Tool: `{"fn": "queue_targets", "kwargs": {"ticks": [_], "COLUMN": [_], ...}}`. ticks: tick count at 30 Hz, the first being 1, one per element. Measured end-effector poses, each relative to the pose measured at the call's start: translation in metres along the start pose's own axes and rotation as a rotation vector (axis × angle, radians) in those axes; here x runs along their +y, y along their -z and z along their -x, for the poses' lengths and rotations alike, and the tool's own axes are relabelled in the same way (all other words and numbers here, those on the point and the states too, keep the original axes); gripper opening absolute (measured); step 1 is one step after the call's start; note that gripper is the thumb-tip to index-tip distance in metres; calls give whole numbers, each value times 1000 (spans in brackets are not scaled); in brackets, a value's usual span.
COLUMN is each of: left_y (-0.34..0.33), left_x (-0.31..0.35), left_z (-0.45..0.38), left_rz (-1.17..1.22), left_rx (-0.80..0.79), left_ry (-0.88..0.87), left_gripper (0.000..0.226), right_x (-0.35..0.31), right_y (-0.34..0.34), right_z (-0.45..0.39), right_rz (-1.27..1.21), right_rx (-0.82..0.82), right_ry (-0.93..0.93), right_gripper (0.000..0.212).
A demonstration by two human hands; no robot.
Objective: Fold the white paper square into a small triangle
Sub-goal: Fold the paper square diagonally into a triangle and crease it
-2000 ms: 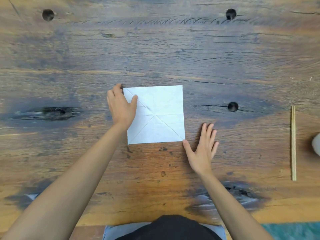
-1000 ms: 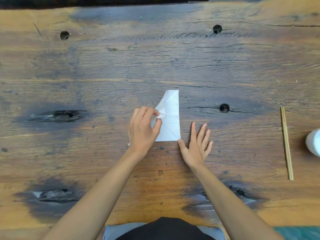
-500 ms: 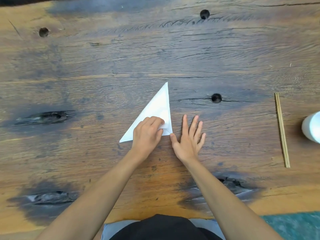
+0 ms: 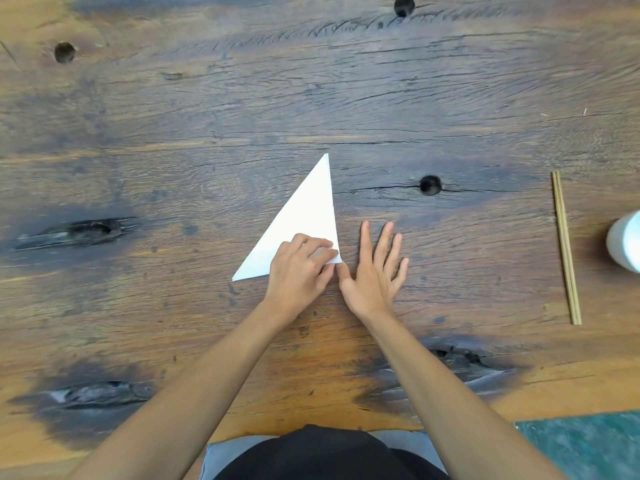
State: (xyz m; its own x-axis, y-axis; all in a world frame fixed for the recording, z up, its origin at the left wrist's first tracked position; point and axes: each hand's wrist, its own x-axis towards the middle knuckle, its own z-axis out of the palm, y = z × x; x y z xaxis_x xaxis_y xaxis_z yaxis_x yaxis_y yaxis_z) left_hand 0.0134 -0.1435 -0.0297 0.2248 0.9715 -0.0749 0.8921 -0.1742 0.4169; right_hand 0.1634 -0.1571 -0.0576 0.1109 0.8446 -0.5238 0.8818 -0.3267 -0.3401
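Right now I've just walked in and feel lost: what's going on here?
A person is folding white paper on a wooden table. It lies folded into a triangle. The left hand pinches its near corner; the right hand lies flat on the table beside it, thumb at that corner. To the right lie thin sticks, untouched.

paper [image 4: 304, 220]: plain white all over, with no print, shading slightly greyer towards its near edge.
surface [image 4: 346, 81]: weathered wood, orange-brown along the near side and in streaks, washed grey-blue across the middle, with fine dark grain lines and cracks and large sooty black patches.
holes [image 4: 430, 185]: round, black.
sticks [image 4: 565, 247]: pale yellow-tan, plain.
container [image 4: 627, 240]: white, unmarked.
mat [image 4: 585, 445]: teal green, mottled.
clothing [image 4: 311, 452]: black in the middle, pale blue-grey at either side.
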Motion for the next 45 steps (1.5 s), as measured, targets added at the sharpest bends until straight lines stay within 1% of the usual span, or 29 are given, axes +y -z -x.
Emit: {"fn": "queue_targets", "kwargs": {"ticks": [6, 13, 19, 22, 25, 27, 32, 35, 39, 42, 44, 45], "left_y": [-5, -13, -14, -11, -8, -5, -5, -8, -9, -3, 3, 6], "left_x": [-2, -6, -10, -10, -14, -20, -36, -46, -61, -70, -70, -67], "left_z": [2, 7, 12, 16, 22, 26, 38, 47, 64, 75, 81, 81], "left_rz": [-27, -48, -87, -75, -51, -40, -70, -98, -138, -110, -33, 21], "left_rx": [1, 11, -53, -67, -77, -108, -272, -321, -340, -335, -276, -222], "left_ry": [-16, -47, -81, -98, -92, -62, -55, -61, -54, -46, -11, 38], "left_gripper": [20, 19, 29, 39, 52, 59, 69, 70, 68, 67, 66, 66], "right_x": [3, 5, 4, 5, 4, 3, 1, 1, 2, 1, 1, -1], "right_y": [1, 5, 6, 6, 3, 0, -2, -2, -2, 1, 6, 10], "right_z": [-1, -1, 0, 0, -1, -1, -1, -1, -2, -1, 3, 5], "right_rz": [-27, -102, -114, -99, -83, -72, -35, -38, -43, -69, -92, -93], "right_rx": [-17, -69, -71, -65, -42, -20, 7, 10, 11, -2, 9, 38], "right_ry": [16, 20, 21, 20, 11, -5, -17, -13, -12, -5, 9, 29], "right_gripper": [94, 106, 109, 103, 81, 73, 73, 74, 74, 75, 73, 71]}}
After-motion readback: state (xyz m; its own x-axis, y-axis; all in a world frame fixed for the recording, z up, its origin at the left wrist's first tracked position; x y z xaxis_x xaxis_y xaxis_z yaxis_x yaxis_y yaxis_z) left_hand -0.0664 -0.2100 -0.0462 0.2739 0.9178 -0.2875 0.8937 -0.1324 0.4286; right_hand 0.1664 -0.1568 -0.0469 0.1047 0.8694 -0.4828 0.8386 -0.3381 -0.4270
